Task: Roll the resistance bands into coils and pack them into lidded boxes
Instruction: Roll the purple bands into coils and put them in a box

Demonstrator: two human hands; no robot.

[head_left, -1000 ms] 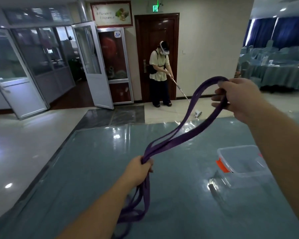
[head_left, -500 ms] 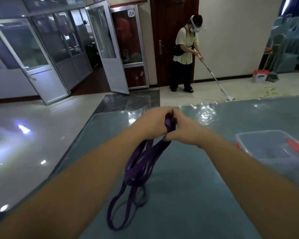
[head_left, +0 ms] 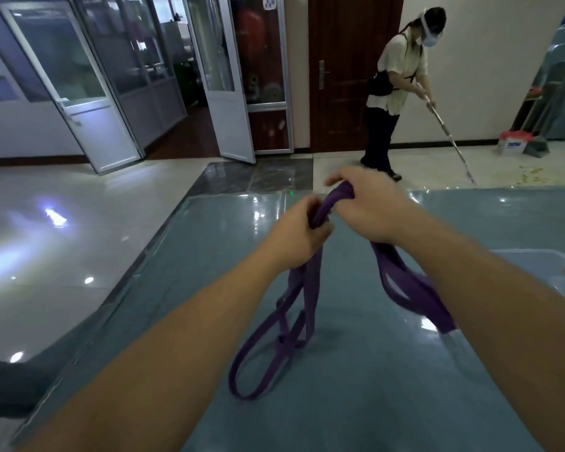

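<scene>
Our hands have parted slightly: left hand [head_left: 296,238] and right hand [head_left: 371,203] both curled tight round the purple rubber resistance band [head_left: 310,301], mid-frame; no readable writing

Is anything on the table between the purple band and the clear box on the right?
Nothing visible does. Both hands, left hand and right hand, grip the purple band, and only bare table shows toward the clear box. The right forearm hides part of that stretch and of the box.
</scene>
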